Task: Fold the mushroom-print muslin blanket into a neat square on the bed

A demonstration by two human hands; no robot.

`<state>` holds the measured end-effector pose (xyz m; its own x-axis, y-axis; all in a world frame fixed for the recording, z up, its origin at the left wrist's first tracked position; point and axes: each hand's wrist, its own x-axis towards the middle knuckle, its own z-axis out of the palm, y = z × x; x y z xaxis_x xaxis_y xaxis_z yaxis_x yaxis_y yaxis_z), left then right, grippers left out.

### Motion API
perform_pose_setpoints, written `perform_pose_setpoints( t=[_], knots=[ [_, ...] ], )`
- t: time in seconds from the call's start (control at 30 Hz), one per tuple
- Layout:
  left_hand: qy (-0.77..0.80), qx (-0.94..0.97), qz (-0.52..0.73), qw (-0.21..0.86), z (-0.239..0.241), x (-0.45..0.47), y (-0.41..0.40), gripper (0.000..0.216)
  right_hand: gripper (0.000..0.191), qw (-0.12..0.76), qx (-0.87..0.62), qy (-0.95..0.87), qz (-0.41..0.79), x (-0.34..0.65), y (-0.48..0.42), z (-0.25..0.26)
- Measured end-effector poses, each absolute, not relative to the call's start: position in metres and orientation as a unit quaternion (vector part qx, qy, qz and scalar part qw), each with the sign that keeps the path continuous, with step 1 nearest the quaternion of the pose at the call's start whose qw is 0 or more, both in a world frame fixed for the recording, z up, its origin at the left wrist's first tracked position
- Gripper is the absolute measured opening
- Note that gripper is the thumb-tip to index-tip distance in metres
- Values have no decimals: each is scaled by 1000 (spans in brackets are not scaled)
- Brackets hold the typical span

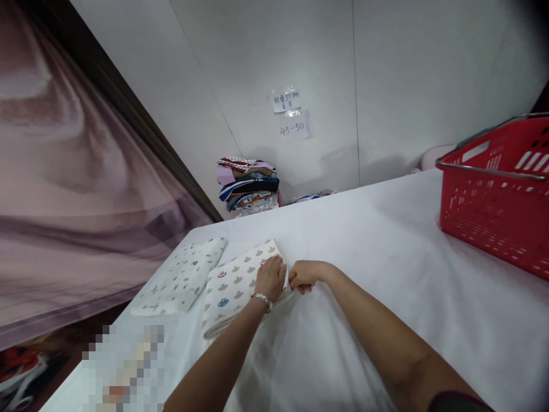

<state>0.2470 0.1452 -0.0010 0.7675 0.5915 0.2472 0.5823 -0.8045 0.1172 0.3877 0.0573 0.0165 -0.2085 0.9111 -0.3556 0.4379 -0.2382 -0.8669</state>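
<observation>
A folded white cloth [238, 286] printed with grey, red and blue mouse-head shapes lies on the white-covered table. My left hand [271, 277], with a bracelet at the wrist, rests flat on its right part, fingers stretched out. At the cloth's right edge, my right hand [305, 274] is closed with curled fingers, pinching the fabric there. Some of the pinched edge is hidden by the fingers. To the left, a second folded white cloth [182, 277] with small dark prints lies flat, touched by neither hand.
On the right of the table [364, 229] stands a red plastic basket [493, 212] with a metal handle. Beyond the far edge is a stack of folded clothes [249, 186] against the wall, under paper signs [295, 127]. A pink curtain [86, 171] hangs at the left.
</observation>
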Motion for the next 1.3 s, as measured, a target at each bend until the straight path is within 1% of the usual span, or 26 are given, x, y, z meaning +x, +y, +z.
perform_pose_setpoints(
  t=[0.07,0.13,0.3,0.37,0.43,0.6,0.77,0.83,0.9,0.97,1.0,1.1,1.13,1.17,1.2,1.3],
  knots=[
    [320,942,101,16,-2,248,144,34,9,223,-590,-572,525,393,56,18],
    [324,944,66,14,-2,248,142,38,13,245,-606,-561,508,399,56,18],
    [327,944,28,8,0,243,133,46,36,382,-696,-487,364,404,65,16],
    [331,943,22,10,0,242,132,47,40,412,-709,-475,317,396,70,15],
    [334,942,13,19,0,243,132,47,37,416,-706,-491,296,386,72,13],
    [349,935,-10,52,2,250,138,46,33,381,-691,-544,286,374,71,6],
    [336,934,26,118,14,251,166,38,30,359,-726,-527,259,383,73,3],
    [349,929,45,115,20,254,181,39,27,352,-737,-526,240,380,72,7],
    [357,930,50,77,24,260,193,43,29,358,-740,-530,208,371,69,12],
    [359,933,22,35,20,266,202,48,33,350,-725,-571,160,355,65,16],
    [363,931,1,20,16,268,205,50,39,332,-714,-602,137,345,63,16],
    [381,924,-32,7,1,272,211,53,71,233,-711,-658,84,317,58,12],
    [385,923,-28,5,-4,272,213,54,78,205,-721,-657,77,310,57,9],
    [385,923,-21,2,-8,271,214,54,81,185,-731,-653,71,303,56,8],
    [383,924,-15,0,-11,271,215,54,80,170,-737,-651,65,299,55,6],
    [386,922,-8,3,-12,271,217,55,72,140,-738,-659,47,290,52,4]
  ],
)
